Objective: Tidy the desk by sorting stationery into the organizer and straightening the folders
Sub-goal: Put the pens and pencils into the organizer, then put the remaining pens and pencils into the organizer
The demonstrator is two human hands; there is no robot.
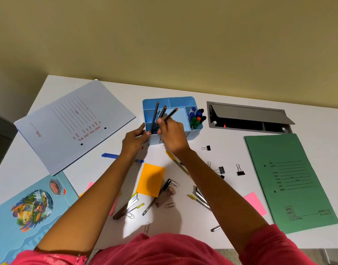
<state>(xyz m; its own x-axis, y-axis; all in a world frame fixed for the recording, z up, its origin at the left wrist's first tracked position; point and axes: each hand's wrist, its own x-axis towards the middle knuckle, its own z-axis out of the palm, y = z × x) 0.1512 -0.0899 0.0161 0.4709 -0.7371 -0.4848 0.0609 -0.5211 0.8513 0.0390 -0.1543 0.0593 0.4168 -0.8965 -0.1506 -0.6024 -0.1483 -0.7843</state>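
Note:
A blue desk organizer (175,102) stands at the middle back of the white desk (231,150). Several dark pencils (155,115) lean in its front left compartment; markers (196,116) fill its right one. My right hand (172,134) grips a dark pencil (172,113) that slants over the organizer. My left hand (135,138) holds the organizer's left front corner. A grey-white folder (72,123) lies skewed at the left, a green folder (290,180) at the right, a light blue illustrated folder (30,213) at the front left.
Loose items lie between my arms: an orange sticky pad (151,179), pens (126,206), paper clips (170,205), a yellow cutter (174,159), a blue pen (109,155). Black binder clips (240,172) and pink notes (255,204) sit right of centre. An open grey cable hatch (248,117) is behind.

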